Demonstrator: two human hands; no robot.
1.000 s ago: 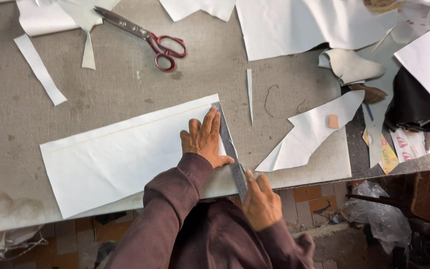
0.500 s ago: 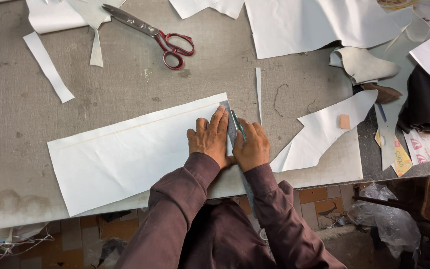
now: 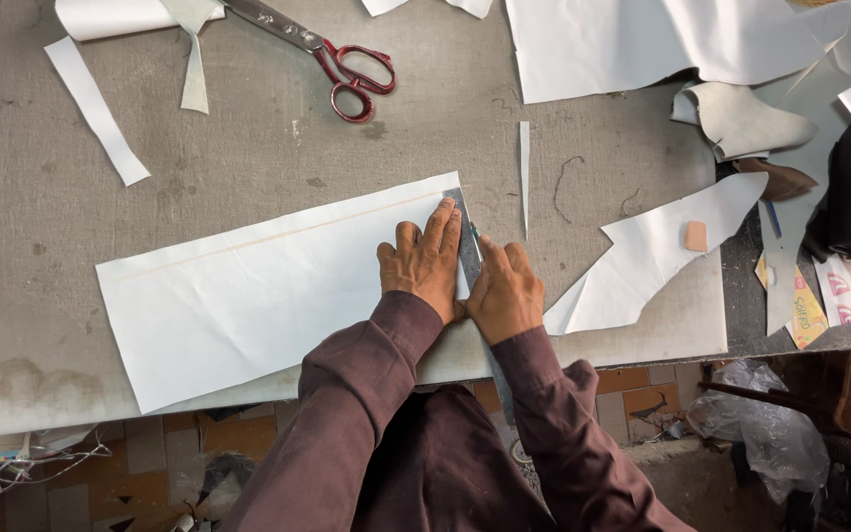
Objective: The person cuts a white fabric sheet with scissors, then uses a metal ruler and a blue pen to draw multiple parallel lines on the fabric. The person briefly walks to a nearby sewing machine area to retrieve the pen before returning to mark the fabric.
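We see a cutting workshop: a worn grey worktable (image 3: 248, 158), red-handled shears (image 3: 332, 64) at twelve o'clock, white offcut strips (image 3: 96, 108) at ten, cut sheets (image 3: 622, 44) at one.

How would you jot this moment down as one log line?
left hand: flat on metal ruler and white sheet | right hand: at ruler's edge, tool unclear | red scissors: idle
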